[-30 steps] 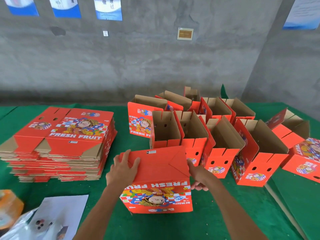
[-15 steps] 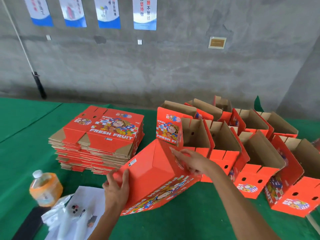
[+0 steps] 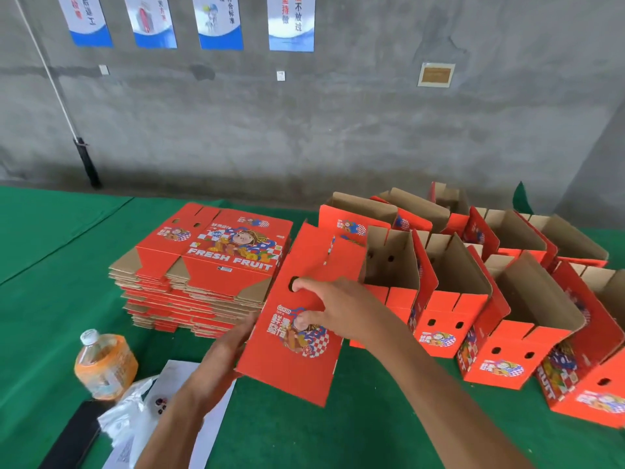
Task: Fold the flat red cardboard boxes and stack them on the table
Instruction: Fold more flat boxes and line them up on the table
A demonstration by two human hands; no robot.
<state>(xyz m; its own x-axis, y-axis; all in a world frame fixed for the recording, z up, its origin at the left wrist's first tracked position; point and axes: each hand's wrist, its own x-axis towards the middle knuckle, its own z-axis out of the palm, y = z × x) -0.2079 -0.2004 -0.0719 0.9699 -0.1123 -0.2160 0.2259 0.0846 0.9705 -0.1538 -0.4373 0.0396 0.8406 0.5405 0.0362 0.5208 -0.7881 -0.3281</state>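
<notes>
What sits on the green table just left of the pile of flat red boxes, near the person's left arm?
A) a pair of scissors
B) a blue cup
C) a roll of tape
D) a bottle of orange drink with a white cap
D: a bottle of orange drink with a white cap stands on the green table, in front and to the left of the pile of flat red boxes.
</notes>
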